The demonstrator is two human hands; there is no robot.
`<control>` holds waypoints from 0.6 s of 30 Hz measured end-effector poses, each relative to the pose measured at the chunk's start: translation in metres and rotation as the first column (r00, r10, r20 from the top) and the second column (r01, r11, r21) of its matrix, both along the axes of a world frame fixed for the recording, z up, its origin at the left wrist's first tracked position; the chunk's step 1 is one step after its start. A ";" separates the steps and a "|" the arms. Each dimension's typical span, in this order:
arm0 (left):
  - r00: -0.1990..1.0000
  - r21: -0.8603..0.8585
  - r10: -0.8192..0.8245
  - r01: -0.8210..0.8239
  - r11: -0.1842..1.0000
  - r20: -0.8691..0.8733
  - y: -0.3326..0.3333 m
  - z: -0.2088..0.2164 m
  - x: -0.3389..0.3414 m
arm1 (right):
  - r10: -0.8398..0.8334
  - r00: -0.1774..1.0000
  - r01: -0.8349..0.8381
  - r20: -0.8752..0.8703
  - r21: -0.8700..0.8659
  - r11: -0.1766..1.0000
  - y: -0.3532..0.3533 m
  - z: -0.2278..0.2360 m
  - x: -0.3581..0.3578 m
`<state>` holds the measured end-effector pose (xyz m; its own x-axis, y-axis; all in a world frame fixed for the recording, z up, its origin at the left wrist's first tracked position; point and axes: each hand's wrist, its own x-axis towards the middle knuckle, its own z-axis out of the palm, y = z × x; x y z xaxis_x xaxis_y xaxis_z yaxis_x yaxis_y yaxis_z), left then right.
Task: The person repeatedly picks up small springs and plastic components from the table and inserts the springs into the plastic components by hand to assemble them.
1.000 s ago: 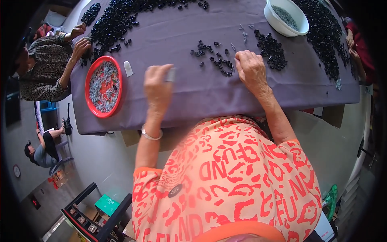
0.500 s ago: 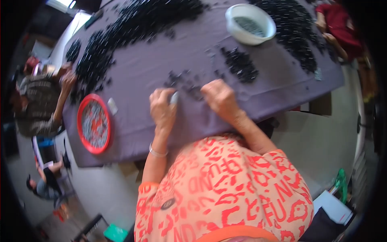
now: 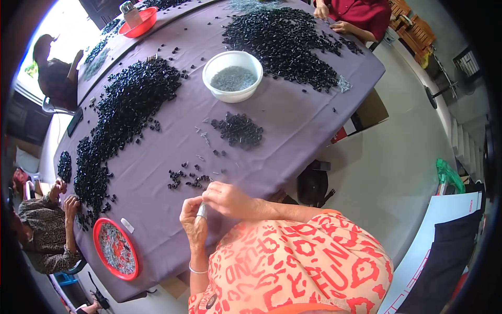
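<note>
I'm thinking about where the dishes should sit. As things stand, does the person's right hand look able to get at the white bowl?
Probably yes, with a stretch. The right hand is at the table's near edge, pinching a small piece together with the left hand. Only purple cloth and a small pile of black parts lie before the white bowl.

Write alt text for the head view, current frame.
A person's left hand and right hand meet over a small pale piece at the edge of a purple-clothed table strewn with small black parts, with a white bowl and red tray nearby.
</note>
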<state>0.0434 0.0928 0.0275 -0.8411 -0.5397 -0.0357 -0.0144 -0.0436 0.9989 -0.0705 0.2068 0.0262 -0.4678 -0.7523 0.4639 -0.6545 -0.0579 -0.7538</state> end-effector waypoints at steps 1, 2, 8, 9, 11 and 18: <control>1.000 0.042 0.023 -0.023 0.999 0.002 0.001 -0.001 0.000 | -0.003 1.000 0.003 -0.002 -0.002 1.000 0.000 -0.001 0.001; 0.999 0.083 0.046 -0.046 0.995 0.005 0.002 -0.002 0.001 | -0.007 0.999 0.008 0.033 -0.014 1.000 0.000 -0.003 0.001; 0.999 0.051 0.030 -0.032 0.998 0.024 0.009 -0.008 0.005 | 0.003 1.000 -0.004 0.019 0.042 0.999 0.006 -0.008 -0.003; 0.999 0.050 0.033 -0.034 0.998 0.025 0.009 -0.007 0.006 | 0.033 0.999 -0.034 0.016 0.062 0.997 0.006 -0.008 -0.003; 0.999 0.061 0.027 -0.029 0.998 0.032 0.010 -0.005 0.006 | 0.022 0.999 -0.023 0.026 0.054 0.998 0.007 -0.007 -0.005; 0.999 -0.009 0.019 -0.019 1.000 0.035 0.012 -0.008 0.012 | 0.058 0.998 -0.056 -0.013 0.133 0.990 0.010 -0.009 -0.002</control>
<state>0.0550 0.1052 0.0198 -0.8292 -0.5558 -0.0602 -0.0487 -0.0355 0.9982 -0.0727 0.2166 0.0174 -0.4156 -0.8328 0.3656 -0.6655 0.0044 -0.7464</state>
